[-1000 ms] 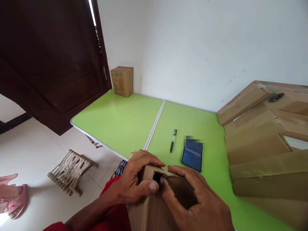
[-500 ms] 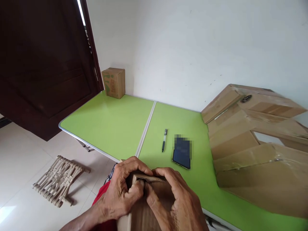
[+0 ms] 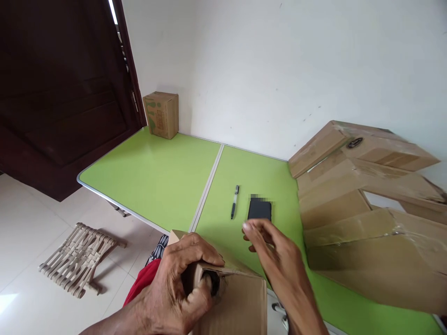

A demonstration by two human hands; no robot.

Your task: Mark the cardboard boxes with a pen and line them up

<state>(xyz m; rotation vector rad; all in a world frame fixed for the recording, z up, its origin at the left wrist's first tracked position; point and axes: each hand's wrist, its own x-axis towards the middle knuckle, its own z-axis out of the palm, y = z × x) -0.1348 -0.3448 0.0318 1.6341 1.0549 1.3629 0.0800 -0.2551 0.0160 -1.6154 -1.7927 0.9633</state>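
Observation:
A brown cardboard box [image 3: 240,302] stands close in front of me, at the bottom of the view. A dark, ragged hole [image 3: 213,282] shows in it beside its top edge. My left hand [image 3: 185,284] grips the corner there, fingers over the edge and thumb in the hole. To the right, apart from the box, is my right hand [image 3: 279,260], its fingers curled and the thumb against them. Anything in that pinch is too small or hidden to make out. Behind its fingertips lies a dark phone [image 3: 259,209], partly covered from view.
On the green table [image 3: 160,172] lies a pen [image 3: 235,202]. A small printed carton [image 3: 162,115] stands at the far left corner. Several large cardboard boxes [image 3: 345,256] are piled on the right. A woven stool [image 3: 78,260] stands on the floor, near a dark door [image 3: 63,93].
My right hand has come away from the box edge, up and right toward the phone, uncovering the hole and the box's side. My left hand keeps its grip. The view has shifted slightly.

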